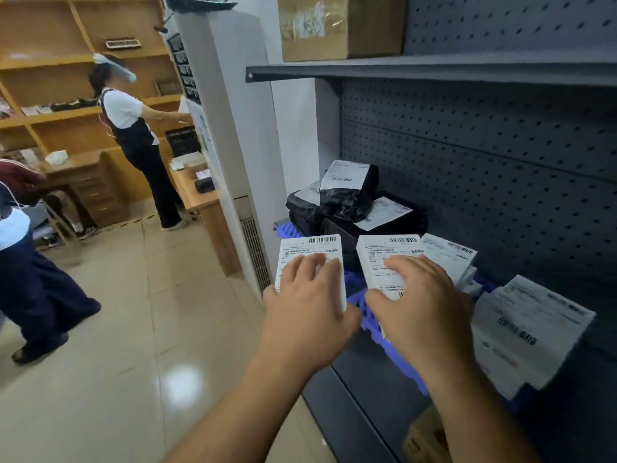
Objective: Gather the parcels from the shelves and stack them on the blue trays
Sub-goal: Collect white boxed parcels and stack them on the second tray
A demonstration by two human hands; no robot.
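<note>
My left hand point(309, 309) grips a white labelled parcel point(310, 250) held just left of the grey shelf unit. My right hand point(422, 305) grips a second white labelled parcel point(389, 253) over the blue tray point(364, 307) on the low shelf. Black bagged parcels point(347, 195) with white labels are piled at the tray's far end. More white parcels point(450, 255) lie beside my right hand, and a stack of white parcels point(524, 332) sits at the near right.
A cardboard box point(340, 26) stands on the upper grey shelf point(434, 70). The pegboard back panel point(500, 162) closes the right side. A person point(133, 135) stands at a wooden desk far left; another person point(26, 262) stands on the tiled floor point(117, 362).
</note>
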